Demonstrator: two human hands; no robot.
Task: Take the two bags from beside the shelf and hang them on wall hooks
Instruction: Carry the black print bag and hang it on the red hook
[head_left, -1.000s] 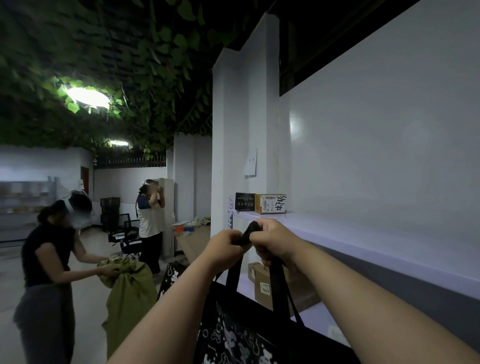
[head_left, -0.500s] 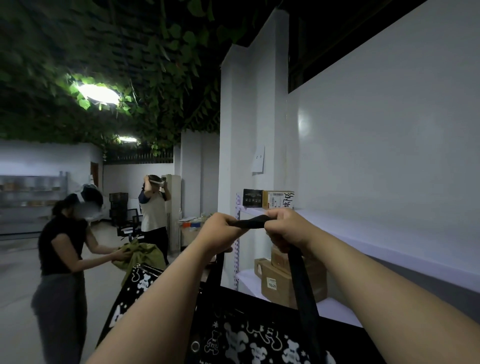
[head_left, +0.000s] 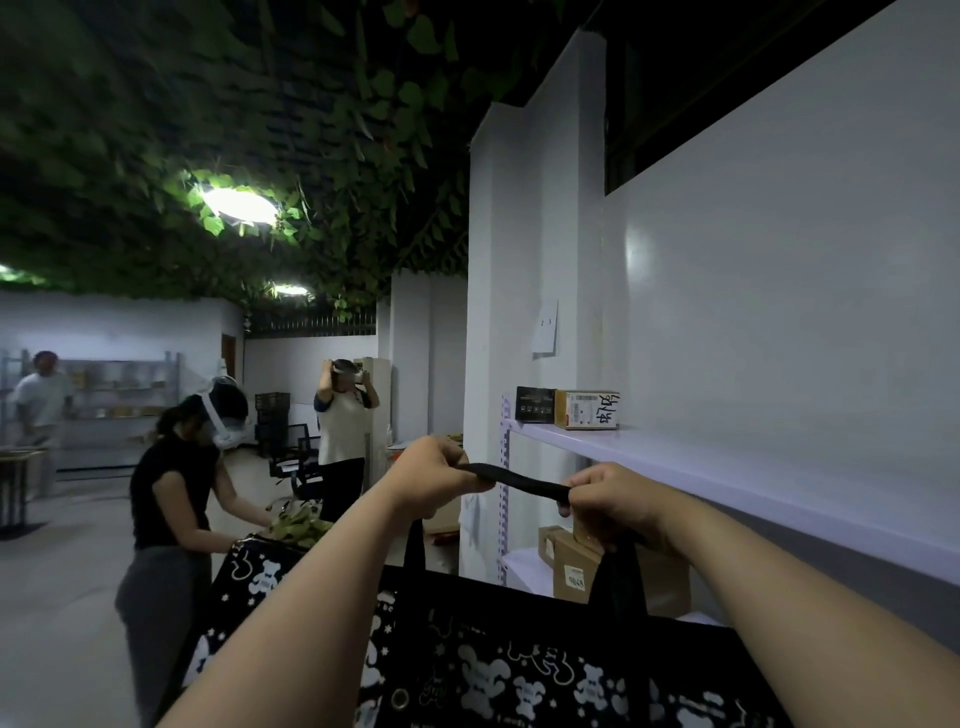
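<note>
Left hand: your left hand (head_left: 434, 475) is closed around the left end of the bag strap (head_left: 514, 479).
Right hand: your right hand (head_left: 615, 501) pinches the strap's right end, stretching it level.
Bag: the black bear-print tote bag (head_left: 519, 670) hangs near you, below both hands.
Shelf: the white shelf (head_left: 727, 475) runs along the right wall, carrying cardboard boxes (head_left: 587, 409).

Both forearms raised forward, left hand (head_left: 434, 475) and right hand (head_left: 613, 501) fisted (knuckles up), level, apart
</note>
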